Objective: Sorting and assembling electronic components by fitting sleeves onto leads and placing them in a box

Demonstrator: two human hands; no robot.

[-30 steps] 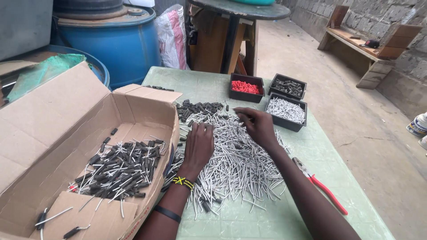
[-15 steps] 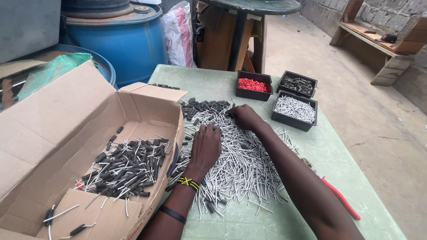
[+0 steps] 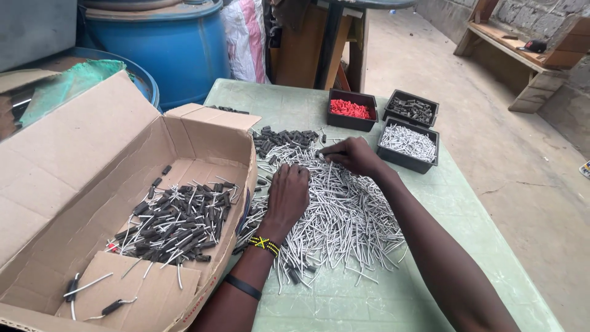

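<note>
A big heap of thin silver metal pins (image 3: 344, 221) covers the green table (image 3: 295, 104). My left hand (image 3: 287, 193) lies palm down on the heap, fingers curled into the pins, beside the open cardboard box (image 3: 92, 154). My right hand (image 3: 351, 155) reaches to the far edge of the heap and pinches a pin between thumb and fingers, close to a cluster of small black sleeves (image 3: 286, 138). Inside the box lie many pins fitted with black sleeves (image 3: 175, 221).
Three black trays stand at the table's far right: one with red caps (image 3: 350, 109), one with dark parts (image 3: 412, 109), one with silver pins (image 3: 408, 142). A blue barrel (image 3: 166, 46) and a wooden stand (image 3: 319, 43) are behind the table. A bench (image 3: 522, 55) stands by the wall.
My right hand has slid from the heap's middle to its far edge near the black sleeves. My left hand stays resting on the pins.
</note>
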